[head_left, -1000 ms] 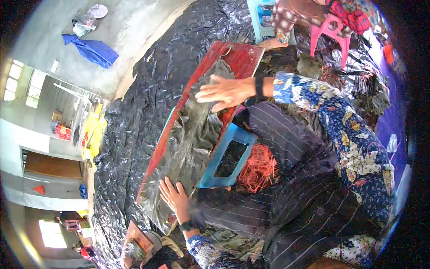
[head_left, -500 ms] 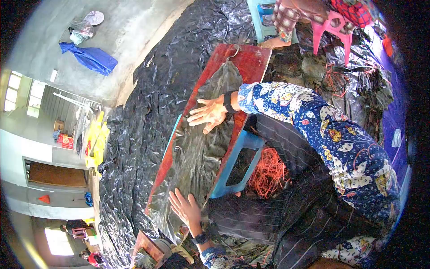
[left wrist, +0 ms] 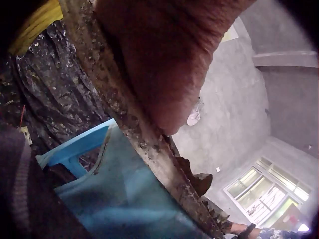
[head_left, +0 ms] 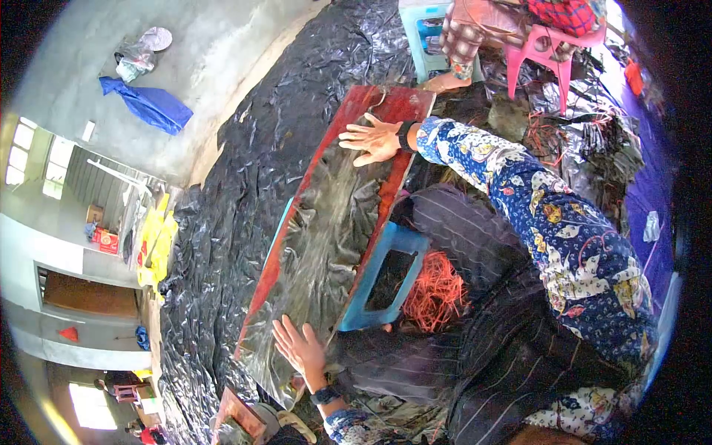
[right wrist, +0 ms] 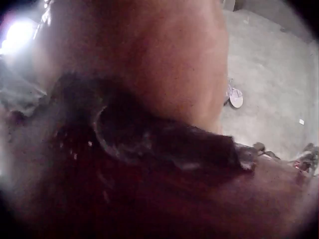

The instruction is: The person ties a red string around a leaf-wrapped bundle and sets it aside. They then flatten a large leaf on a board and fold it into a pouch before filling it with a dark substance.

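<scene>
A long dark, wrinkled leaf-like sheet (head_left: pixel 326 230) lies spread over a red board (head_left: pixel 354 100). My right hand (head_left: pixel 373 141) rests flat near the sheet's narrow tip, fingers spread and straight. At the opposite end, my left hand (head_left: pixel 302 352) lies on the sheet with straight fingers. The left wrist view has the left hand (left wrist: pixel 164 64) over the board's worn edge (left wrist: pixel 119 107), its fingertips hidden. Close up in the right wrist view, folds of the dark sheet (right wrist: pixel 164 144) sit under the right hand (right wrist: pixel 164 59).
A blue plastic stool (head_left: pixel 363 319) stands under the board. Red strings (head_left: pixel 437 293) lie in a heap beside it. Black plastic sheeting (head_left: pixel 215 274) covers the floor. Another person sits near a pink stool (head_left: pixel 545 55). A smaller board (head_left: pixel 241 415) is beyond the left hand.
My right hand first slid along the sheet toward my left hand, then back out to the narrow tip. My left hand has kept its place on the sheet.
</scene>
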`<state>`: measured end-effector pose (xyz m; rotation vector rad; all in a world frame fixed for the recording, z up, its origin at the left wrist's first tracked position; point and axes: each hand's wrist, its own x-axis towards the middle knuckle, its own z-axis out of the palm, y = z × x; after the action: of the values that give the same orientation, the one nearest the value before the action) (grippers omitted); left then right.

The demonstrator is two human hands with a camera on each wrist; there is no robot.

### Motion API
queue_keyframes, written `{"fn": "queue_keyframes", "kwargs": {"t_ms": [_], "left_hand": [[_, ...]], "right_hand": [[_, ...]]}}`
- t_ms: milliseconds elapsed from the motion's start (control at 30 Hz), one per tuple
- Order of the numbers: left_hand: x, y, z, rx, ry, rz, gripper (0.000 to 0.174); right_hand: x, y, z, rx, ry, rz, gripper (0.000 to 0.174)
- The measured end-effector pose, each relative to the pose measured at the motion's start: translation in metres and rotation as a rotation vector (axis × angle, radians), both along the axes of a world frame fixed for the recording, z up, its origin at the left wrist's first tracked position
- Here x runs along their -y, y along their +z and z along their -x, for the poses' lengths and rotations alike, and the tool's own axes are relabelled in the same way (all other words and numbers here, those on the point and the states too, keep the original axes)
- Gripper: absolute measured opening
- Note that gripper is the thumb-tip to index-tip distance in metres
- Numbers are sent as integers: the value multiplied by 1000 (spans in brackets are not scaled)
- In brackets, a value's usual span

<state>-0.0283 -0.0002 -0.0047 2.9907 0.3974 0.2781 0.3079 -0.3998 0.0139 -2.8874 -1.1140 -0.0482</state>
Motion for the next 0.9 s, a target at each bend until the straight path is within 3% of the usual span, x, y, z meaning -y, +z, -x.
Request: {"fn": "queue_keyframes", "kwargs": {"t_ms": [600,733,800,900], "left_hand": [[26,13,-43,-99,-150,39,64],[29,12,-42,-72,-135,21,63],[30,12,-42,-83,-142,-9,61],[30,10,-41,-70,-129,-9,61]], "right_hand": [[49,1,-39,-94,-167,41,75],[46,6,-19,27,-206,49,76],[39,7,4,134,-79,-139,74],[29,-2,46,-66,126,-189,70]]}}
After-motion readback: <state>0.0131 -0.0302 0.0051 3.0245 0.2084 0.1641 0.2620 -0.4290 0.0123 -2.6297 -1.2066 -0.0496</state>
